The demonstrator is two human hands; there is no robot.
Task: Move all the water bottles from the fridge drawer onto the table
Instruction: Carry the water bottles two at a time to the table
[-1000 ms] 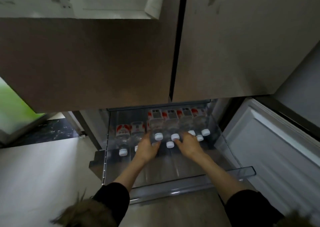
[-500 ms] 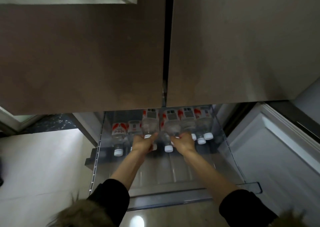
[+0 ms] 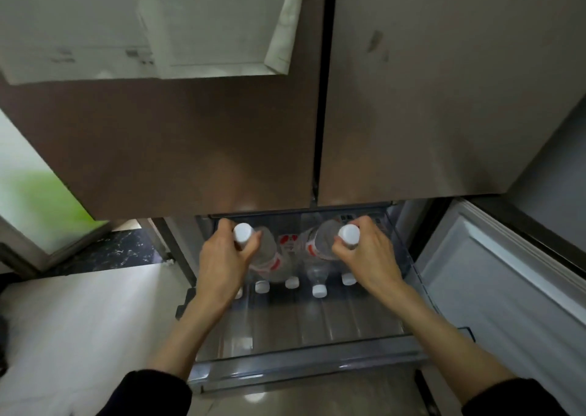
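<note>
Both hands have lifted since half a second ago: each now grips a water bottle by its neck and has raised it off the row, where before the fingers only rested on the bottles lying flat. The left hand [image 3: 222,262] curls round the neck of the left bottle [image 3: 264,254], whose white cap [image 3: 243,232] points up toward the camera while its body slants down and to the right. The right hand [image 3: 369,257] holds the right bottle [image 3: 320,241] the same way, its white cap [image 3: 348,233] uppermost and its body slanting down and to the left, so the two lifted bottles lean toward each other above the fridge drawer [image 3: 317,352].

Beneath them, more bottles lie on their sides in the open drawer, caps facing the person. Four loose caps show clearly in a row [image 3: 291,284], and a fifth may be half hidden behind the left wrist, though the blur makes it hard to tell. A red-and-white label [image 3: 288,241] is visible between the two lifted bottles.

Above the drawer, the two brown fridge doors [image 3: 190,146] are closed. Pale floor [image 3: 79,320] lies to the left, and dark sleeves [image 3: 149,393] cover both forearms near the bottom edge.
</note>
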